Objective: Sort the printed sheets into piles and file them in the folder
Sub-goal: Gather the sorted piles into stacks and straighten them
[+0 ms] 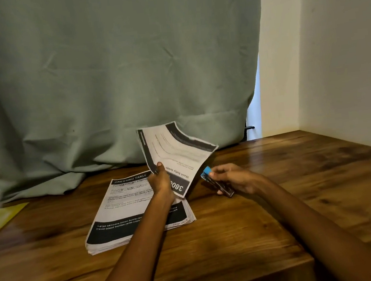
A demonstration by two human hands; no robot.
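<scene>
left grip: left hand (161, 181) pinches a lifted black-and-white printed paper sheet (177, 155) at its near edge, thumb on top, fingers hidden behind; sheet held clear above the pile.
right grip: right hand (231, 178) curls around a small dark stapler-like tool with a blue end (217, 182), held just right of the lifted sheet; exact type too blurred to tell.
sheet handling: looks very light and floppy; far half curls and sags away from the pinch. One-point hold lets it bend, so a pinch near the middle of an edge or support from below should steady it. Likely creases or tears if yanked.
pile: thick stack of printed white sheets with black banners (137, 210) lies flat on the brown wooden bench (277, 199), under the left forearm, edges slightly fanned. Probably heavy as a block, top sheets slide easily; take a single sheet by peeling a corner.
folder: yellow flat folder (0, 219) at bench's far left edge, well apart from the pile, partly cut off by the frame.
backdrop: grey-green cloth curtain (115, 67) hangs behind, hem bunched on the bench.
</scene>
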